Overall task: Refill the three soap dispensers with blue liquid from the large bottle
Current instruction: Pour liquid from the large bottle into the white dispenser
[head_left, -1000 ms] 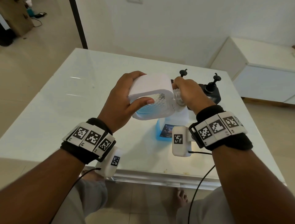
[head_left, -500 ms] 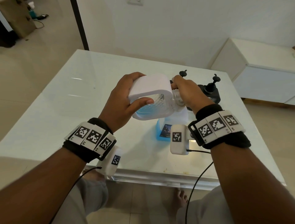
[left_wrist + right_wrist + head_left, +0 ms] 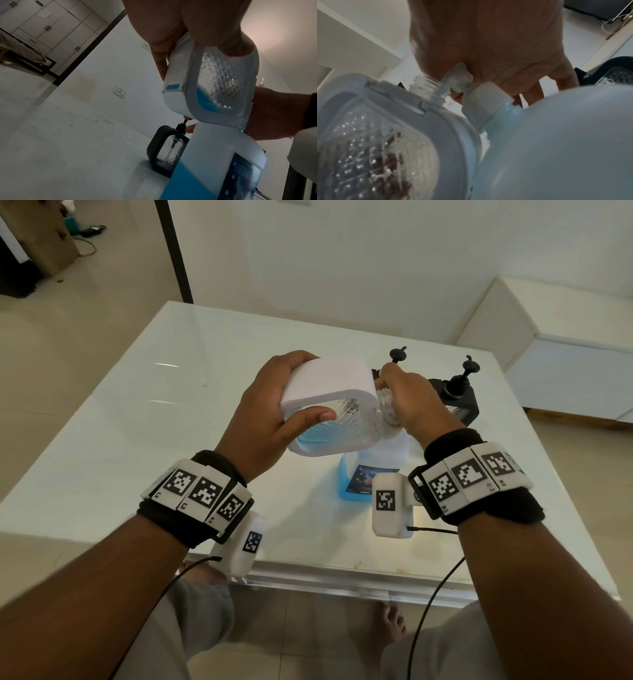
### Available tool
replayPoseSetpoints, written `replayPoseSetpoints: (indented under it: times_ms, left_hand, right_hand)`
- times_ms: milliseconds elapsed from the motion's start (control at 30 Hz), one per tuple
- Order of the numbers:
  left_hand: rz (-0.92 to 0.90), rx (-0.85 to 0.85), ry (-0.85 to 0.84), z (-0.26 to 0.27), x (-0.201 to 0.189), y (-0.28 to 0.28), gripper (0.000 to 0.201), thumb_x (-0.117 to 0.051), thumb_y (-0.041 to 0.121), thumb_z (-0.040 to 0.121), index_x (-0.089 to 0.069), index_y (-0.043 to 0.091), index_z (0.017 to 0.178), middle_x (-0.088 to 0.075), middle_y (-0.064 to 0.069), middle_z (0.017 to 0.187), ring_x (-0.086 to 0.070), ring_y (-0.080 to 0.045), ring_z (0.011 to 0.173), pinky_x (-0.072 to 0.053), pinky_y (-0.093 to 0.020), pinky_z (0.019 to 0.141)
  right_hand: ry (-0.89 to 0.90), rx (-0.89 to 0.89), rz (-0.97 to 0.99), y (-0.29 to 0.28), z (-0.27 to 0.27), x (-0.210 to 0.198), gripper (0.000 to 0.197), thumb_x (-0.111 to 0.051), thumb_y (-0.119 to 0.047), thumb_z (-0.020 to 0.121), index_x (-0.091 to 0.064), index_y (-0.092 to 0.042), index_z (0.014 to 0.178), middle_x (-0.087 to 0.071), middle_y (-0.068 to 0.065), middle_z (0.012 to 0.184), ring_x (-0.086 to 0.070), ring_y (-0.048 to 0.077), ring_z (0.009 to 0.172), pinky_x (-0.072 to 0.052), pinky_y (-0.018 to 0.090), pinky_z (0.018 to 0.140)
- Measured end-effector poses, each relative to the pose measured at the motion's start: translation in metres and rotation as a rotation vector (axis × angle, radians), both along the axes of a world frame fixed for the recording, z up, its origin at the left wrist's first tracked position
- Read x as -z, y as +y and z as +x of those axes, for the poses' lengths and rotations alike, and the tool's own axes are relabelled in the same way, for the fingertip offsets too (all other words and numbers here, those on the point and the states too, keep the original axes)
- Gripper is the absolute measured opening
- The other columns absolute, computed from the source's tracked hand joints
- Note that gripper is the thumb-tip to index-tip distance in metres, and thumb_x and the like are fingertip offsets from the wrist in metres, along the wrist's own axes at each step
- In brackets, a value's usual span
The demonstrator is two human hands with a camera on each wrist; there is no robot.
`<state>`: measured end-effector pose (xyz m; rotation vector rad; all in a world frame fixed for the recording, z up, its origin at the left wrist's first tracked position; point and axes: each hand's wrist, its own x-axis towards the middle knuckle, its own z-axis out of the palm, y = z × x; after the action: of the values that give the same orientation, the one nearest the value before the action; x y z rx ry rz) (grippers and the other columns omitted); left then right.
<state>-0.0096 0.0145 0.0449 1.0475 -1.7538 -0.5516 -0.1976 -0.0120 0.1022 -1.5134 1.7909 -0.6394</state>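
Fingers of the left hand (image 3: 270, 419) wrap the white dispenser (image 3: 329, 405), thumb across its clear patterned window, remaining digits behind the far side; it is held in the air, tipped on its side over the middle of the table (image 3: 137, 405). Long axis runs left-right, base toward the left, threaded neck (image 3: 429, 86) pointing right. Small pool of blue liquid sits in the low corner, mostly empty.

Right hand (image 3: 414, 402) is at the neck end, fingers curled around a small white part (image 3: 458, 78) just off the threads, apparently the pump cap. Whether it is fully free of the neck: cannot tell, right wrist view is blurred.

Large bottle (image 3: 373, 470) stands upright on the table directly under the dispenser, toward the near edge, blue liquid in its lower part, white cap (image 3: 486, 98) on. Two black dispensers (image 3: 455, 402) stand behind the right hand toward the far right corner, pumps on.

Key relation: neck opening faces the right hand, so the right does the cap work while the left only steadies. Judgement: opening step, no refill begun. Next the dispenser needs turning neck-up, and the bottle below is nearer the right hand for uncapping.
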Motion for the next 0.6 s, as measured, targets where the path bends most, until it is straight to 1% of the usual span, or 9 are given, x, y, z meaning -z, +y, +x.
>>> replayPoseSetpoints:
  times_ms: [33, 100, 200, 233, 300, 333, 400, 500, 600]
  left_hand:
    - [0.001, 0.002, -0.002, 0.0004, 0.0, 0.0004, 0.064, -0.058, 0.053, 0.078, -0.042, 0.017, 0.129, -0.045, 0.011, 0.118, -0.042, 0.015, 0.106, -0.037, -0.003, 0.088]
    - [0.006, 0.008, -0.005, 0.0012, 0.0001, 0.001, 0.06, -0.058, 0.053, 0.078, -0.04, 0.023, 0.127, -0.045, 0.013, 0.117, -0.042, 0.015, 0.106, -0.037, -0.003, 0.088]
    - [0.009, 0.008, -0.008, 0.0019, 0.0002, 0.0007, 0.057, -0.058, 0.053, 0.079, -0.038, 0.027, 0.125, -0.043, 0.019, 0.115, -0.042, 0.015, 0.106, -0.037, -0.004, 0.088]
    - [0.008, 0.007, -0.009, 0.002, 0.0005, 0.0001, 0.057, -0.058, 0.053, 0.079, -0.038, 0.027, 0.125, -0.044, 0.018, 0.116, -0.042, 0.015, 0.106, -0.038, -0.004, 0.089]
    - [0.012, 0.007, -0.006, 0.002, 0.0007, -0.0008, 0.059, -0.058, 0.054, 0.078, -0.038, 0.026, 0.126, -0.045, 0.013, 0.118, -0.042, 0.013, 0.106, -0.038, -0.005, 0.089]
    - [0.014, 0.009, -0.008, 0.0018, 0.001, -0.0012, 0.059, -0.058, 0.054, 0.078, -0.038, 0.026, 0.126, -0.045, 0.011, 0.118, -0.042, 0.013, 0.106, -0.039, -0.005, 0.089]
    - [0.016, 0.007, -0.011, 0.0014, 0.0014, -0.0013, 0.06, -0.059, 0.053, 0.079, -0.038, 0.024, 0.127, -0.045, 0.011, 0.119, -0.042, 0.013, 0.107, -0.038, -0.004, 0.089]
    - [0.027, 0.007, -0.006, 0.0008, 0.0008, -0.0007, 0.062, -0.063, 0.048, 0.08, -0.041, 0.019, 0.129, -0.045, 0.007, 0.12, -0.044, 0.009, 0.107, -0.038, -0.004, 0.088]
    - [0.019, 0.016, -0.008, 0.0001, -0.0008, 0.0007, 0.059, -0.058, 0.054, 0.078, -0.037, 0.026, 0.126, -0.045, 0.008, 0.12, -0.044, 0.009, 0.107, -0.039, -0.005, 0.089]
  right_hand:
    - [0.013, -0.015, -0.001, -0.0018, -0.0012, 0.0025, 0.042, -0.026, -0.019, 0.106, -0.058, 0.002, 0.125, -0.05, 0.023, 0.103, -0.03, 0.002, 0.06, -0.026, 0.012, 0.056]
    - [0.025, -0.018, -0.044, -0.0041, -0.0024, 0.0044, 0.043, -0.028, -0.023, 0.106, -0.061, 0.001, 0.12, -0.047, 0.01, 0.095, -0.033, 0.003, 0.06, -0.026, 0.012, 0.056]
    - [-0.066, 0.033, -0.056, -0.0069, 0.0005, 0.0002, 0.04, -0.033, -0.025, 0.102, -0.066, -0.003, 0.107, -0.059, 0.001, 0.081, -0.047, 0.011, 0.068, -0.034, 0.021, 0.059]
    - [-0.074, 0.027, -0.068, -0.0075, 0.0002, -0.0004, 0.041, -0.033, -0.024, 0.101, -0.067, -0.002, 0.108, -0.063, 0.0, 0.083, -0.049, 0.014, 0.072, -0.035, 0.023, 0.06]
    - [-0.018, -0.016, -0.083, -0.0077, 0.0, 0.0008, 0.042, -0.031, -0.021, 0.103, -0.064, 0.001, 0.114, -0.067, 0.013, 0.105, -0.049, 0.018, 0.084, -0.033, 0.021, 0.063]
    - [-0.01, -0.018, -0.088, -0.0066, -0.0002, 0.0011, 0.042, -0.029, -0.02, 0.105, -0.063, 0.002, 0.116, -0.064, 0.021, 0.117, -0.046, 0.02, 0.089, -0.032, 0.017, 0.063]
    - [-0.033, -0.01, -0.057, -0.0052, -0.0006, 0.0017, 0.044, -0.027, -0.02, 0.104, -0.061, 0.004, 0.119, -0.057, 0.027, 0.127, -0.04, 0.02, 0.093, -0.028, 0.012, 0.063]
    - [0.007, -0.052, -0.048, -0.0017, 0.0019, 0.0001, 0.052, -0.026, -0.032, 0.092, -0.064, -0.004, 0.113, -0.058, 0.017, 0.117, -0.043, 0.018, 0.084, -0.029, 0.013, 0.061]
    - [-0.064, 0.023, -0.025, -0.0012, 0.0007, -0.0007, 0.034, -0.029, -0.022, 0.102, -0.061, -0.01, 0.101, -0.057, 0.001, 0.103, -0.047, 0.009, 0.075, -0.032, 0.02, 0.062]
